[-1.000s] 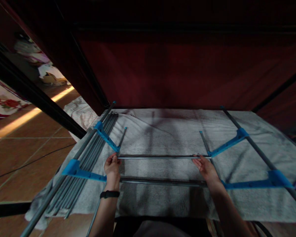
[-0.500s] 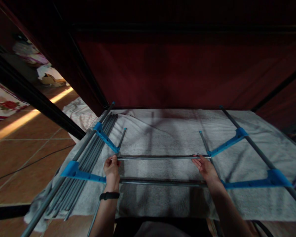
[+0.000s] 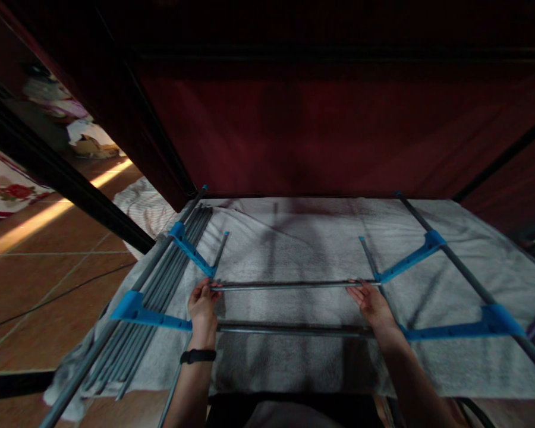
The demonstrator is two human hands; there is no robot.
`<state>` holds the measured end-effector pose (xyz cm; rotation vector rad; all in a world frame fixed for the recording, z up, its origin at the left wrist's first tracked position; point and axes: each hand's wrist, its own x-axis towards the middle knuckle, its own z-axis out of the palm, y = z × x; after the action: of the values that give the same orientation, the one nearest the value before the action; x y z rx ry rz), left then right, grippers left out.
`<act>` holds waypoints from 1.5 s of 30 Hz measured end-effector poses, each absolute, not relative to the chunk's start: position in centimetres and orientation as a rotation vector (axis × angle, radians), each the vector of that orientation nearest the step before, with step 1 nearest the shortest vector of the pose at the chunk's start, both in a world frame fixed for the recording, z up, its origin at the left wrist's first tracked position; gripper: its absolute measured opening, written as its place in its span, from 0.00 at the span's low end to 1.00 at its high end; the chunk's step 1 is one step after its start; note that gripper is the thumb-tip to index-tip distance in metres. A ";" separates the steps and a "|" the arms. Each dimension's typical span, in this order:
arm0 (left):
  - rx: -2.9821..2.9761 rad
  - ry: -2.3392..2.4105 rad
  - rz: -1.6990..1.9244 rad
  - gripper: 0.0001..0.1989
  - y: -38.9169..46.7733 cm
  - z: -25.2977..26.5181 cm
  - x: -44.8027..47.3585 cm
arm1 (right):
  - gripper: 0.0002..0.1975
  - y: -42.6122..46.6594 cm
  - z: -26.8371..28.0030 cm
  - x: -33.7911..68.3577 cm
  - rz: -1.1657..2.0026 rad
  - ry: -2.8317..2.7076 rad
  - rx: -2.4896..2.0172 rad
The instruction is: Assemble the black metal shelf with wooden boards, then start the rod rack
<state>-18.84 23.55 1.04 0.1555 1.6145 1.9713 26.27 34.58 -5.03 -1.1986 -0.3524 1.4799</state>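
Note:
Between my hands a thin grey metal tube (image 3: 285, 286) lies crosswise. My left hand (image 3: 202, 304) pinches its left end beside a blue plastic bracket (image 3: 191, 249). Closed around the tube near its right end is my right hand (image 3: 369, 302), close to another blue bracket (image 3: 410, 259). A second crosswise tube (image 3: 294, 329) runs nearer to me, partly behind my wrists. Two more blue brackets, left (image 3: 151, 315) and right (image 3: 463, 327), sit at its sides. Long side tubes, left (image 3: 87, 362) and right (image 3: 466, 273), pass through the brackets.
Several loose grey tubes (image 3: 160, 303) lie side by side at the left. Everything rests on a grey cloth (image 3: 289, 238). A dark red panel (image 3: 294, 137) rises behind it. Left, a cable (image 3: 62, 295) crosses the tiled floor (image 3: 35, 333).
Very little differs. The left end of the held tube has shifted slightly with my left fingers; my right hand keeps nearly the same place.

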 end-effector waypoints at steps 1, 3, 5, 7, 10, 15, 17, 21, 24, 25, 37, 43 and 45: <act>0.142 1.635 1.972 0.07 23.6 1.0 -18.9 | 0.04 34.6 -5.1 26.3 1.474 -0.356 -1.198; 0.115 1.679 1.981 0.06 23.7 0.9 -19.0 | 0.04 34.5 -5.2 26.2 1.466 -0.361 -1.199; 0.099 1.714 1.988 0.06 23.7 0.7 -19.1 | 0.05 34.5 -5.2 26.2 1.461 -0.367 -1.207; 0.111 1.732 1.984 0.08 23.8 0.4 -19.2 | 0.05 34.4 -5.2 26.2 1.462 -0.378 -1.204; 0.133 1.771 1.967 0.11 23.8 0.2 -19.4 | 0.04 34.4 -5.1 26.2 1.462 -0.381 -1.191; 0.139 1.849 1.931 0.12 24.0 0.1 -19.4 | 0.04 34.3 -5.0 26.2 1.475 -0.369 -1.181; 0.132 1.865 1.927 0.12 24.1 0.1 -19.4 | 0.03 34.2 -4.8 26.1 1.476 -0.364 -1.183; 0.130 1.859 1.937 0.11 24.1 0.2 -19.3 | 0.02 34.2 -4.5 25.9 1.468 -0.374 -1.196; 0.122 1.833 1.941 0.09 24.0 0.3 -19.2 | 0.02 34.3 -4.2 25.9 1.478 -0.363 -1.216; 0.119 1.821 1.940 0.08 24.0 0.3 -19.1 | 0.02 34.3 -4.2 26.0 1.485 -0.361 -1.214; 0.146 1.712 1.915 0.07 23.5 1.1 -19.1 | 0.03 34.2 -4.0 25.9 1.500 -0.347 -1.162; 0.134 1.748 1.918 0.06 23.6 1.2 -19.1 | 0.05 34.3 -3.8 25.6 1.486 -0.332 -1.134; 0.128 1.738 1.919 0.06 23.7 1.3 -19.1 | 0.06 34.4 -3.7 25.5 1.477 -0.325 -1.125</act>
<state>-19.14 23.71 1.33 0.1278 1.7377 1.9195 25.50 34.42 -3.66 -1.1255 -0.3253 1.4773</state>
